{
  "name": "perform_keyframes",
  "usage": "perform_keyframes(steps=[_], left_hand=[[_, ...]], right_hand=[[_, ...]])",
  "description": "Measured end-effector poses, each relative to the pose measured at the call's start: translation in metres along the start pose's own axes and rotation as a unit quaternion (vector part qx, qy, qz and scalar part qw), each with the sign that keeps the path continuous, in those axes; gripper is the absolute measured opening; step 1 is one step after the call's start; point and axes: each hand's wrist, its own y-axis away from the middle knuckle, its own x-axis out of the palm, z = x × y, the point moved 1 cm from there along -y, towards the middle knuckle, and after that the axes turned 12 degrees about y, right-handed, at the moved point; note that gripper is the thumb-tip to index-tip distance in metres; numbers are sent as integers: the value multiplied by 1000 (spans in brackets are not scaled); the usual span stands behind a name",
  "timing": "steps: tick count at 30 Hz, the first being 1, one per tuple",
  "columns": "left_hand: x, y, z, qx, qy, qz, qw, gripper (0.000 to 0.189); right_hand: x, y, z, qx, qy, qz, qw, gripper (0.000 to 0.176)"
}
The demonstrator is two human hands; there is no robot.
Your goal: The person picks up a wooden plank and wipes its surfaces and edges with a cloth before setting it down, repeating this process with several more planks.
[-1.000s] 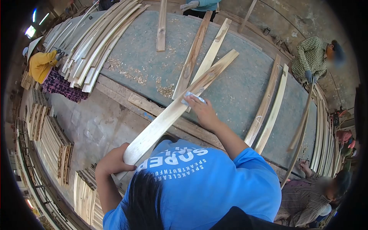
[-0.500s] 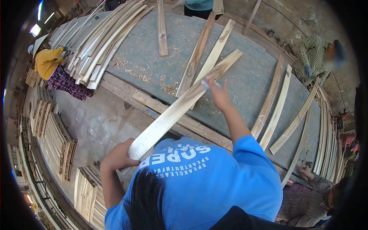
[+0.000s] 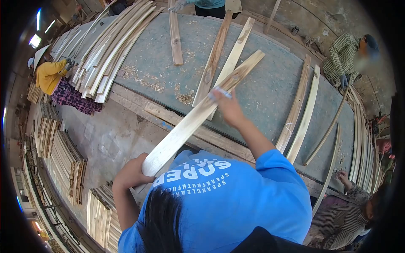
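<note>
A long pale wooden board with a brown streak toward its far end lies slantwise in front of me, reaching from my body over the table edge. My left hand grips its near end. Around a small whitish object, too blurred to name, the fingers of my right hand are closed, on the board's upper face. Two more boards, one brown-streaked and one pale, lie beneath and beyond the far part of the held board.
The grey-green table carries wood shavings and a pile of boards at left. More boards lie at right. Stacked boards stand on the floor at left. Several people work around the table, one in a yellow top.
My right hand has slid along the board toward me, to the left and slightly down. Across the table, a gloved hand now holds a board's far end. The person at right has tilted a board.
</note>
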Motion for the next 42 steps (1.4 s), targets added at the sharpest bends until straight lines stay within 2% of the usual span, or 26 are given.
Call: perform_keyframes(steps=[2, 3, 5, 6, 7, 9, 10, 12, 13, 15, 16, 18, 19, 21, 22, 24, 25, 26, 27, 28, 30, 34, 36, 37, 39, 42], left_hand=[[0, -1, 1, -5, 10, 1, 1000, 76], [2, -1, 2, -3, 23, 0, 1000, 76], [4, -2, 5, -2, 39, 1, 999, 76], [4, -3, 7, 8, 33, 1, 999, 76], [4, -4, 9, 18, 27, 0, 999, 75], [4, -3, 10, 16, 29, -2, 999, 75], [3, -3, 11, 13, 26, -3, 1000, 75], [1, -5, 16, 17, 28, -5, 999, 75], [2, -6, 19, 20, 27, -5, 999, 76], [5, -6, 21, 24, 32, -6, 999, 75], [7, -7, 22, 28, 37, -11, 999, 75], [8, -5, 12, -2, 41, -4, 999, 74], [9, -3, 9, -33, 43, 1, 999, 73], [14, -6, 16, -47, 10, -15, 999, 73], [17, -8, 21, -58, -24, -28, 998, 73], [25, -11, 29, -66, -48, -52, 995, 74], [29, -14, 32, -72, -74, -77, 992, 75], [35, -16, 35, -72, -70, -77, 992, 75], [43, -16, 38, -56, -79, -120, 988, 75], [49, -16, 42, -41, -88, -163, 982, 76], [58, -18, 53, -39, -86, -181, 979, 74], [61, -17, 67, -7, -111, -231, 967, 73], [58, -21, 71, -2, -119, -230, 966, 73], [57, -22, 73, 1, -130, -224, 966, 74], [56, -26, 79, 5, -137, -227, 964, 73], [49, -30, 78, 9, -139, -233, 963, 74]], right_hand=[[-14, 10, 34, -98, -67, 22, 993, 55], [-18, 7, 30, -98, -66, 25, 993, 55], [-17, -8, 11, 17, -19, 186, 982, 57], [5, -9, -19, 201, -204, 175, 942, 56], [1, -9, -25, 199, -202, 178, 942, 56], [-9, -13, -30, 60, 13, 42, 997, 55], [-13, -13, -17, 56, 16, 41, 997, 55], [-18, -3, 24, -47, -32, 85, 995, 54], [-20, -4, 23, -46, -31, 87, 995, 54], [-20, -7, 15, -1, -10, 160, 987, 66], [-14, -13, -2, 255, -257, 126, 924, 77], [37, -13, -81, 175, -28, 52, 983, 81], [32, -16, -93, 173, -28, 54, 983, 81], [19, -22, -100, 127, 69, 55, 988, 71], [20, -23, -91, 126, 68, 56, 988, 71], [24, -21, -66, -12, 73, 107, 992, 81], [27, -21, -69, -14, 75, 109, 991, 81], [34, -20, -74, -49, 48, 104, 992, 81], [39, -16, -78, -82, 20, 100, 991, 81], [41, -18, -91, -83, 20, 105, 991, 81], [40, -31, -119, 122, 75, 148, 978, 79], [50, -27, -89, 71, 97, 153, 981, 77], [42, -18, -59, -25, 24, 149, 988, 78], [45, -21, -71, -25, 25, 150, 988, 78], [51, -26, -108, 107, 28, 151, 982, 81], [57, -37, -99, 110, 83, 124, 983, 79]])
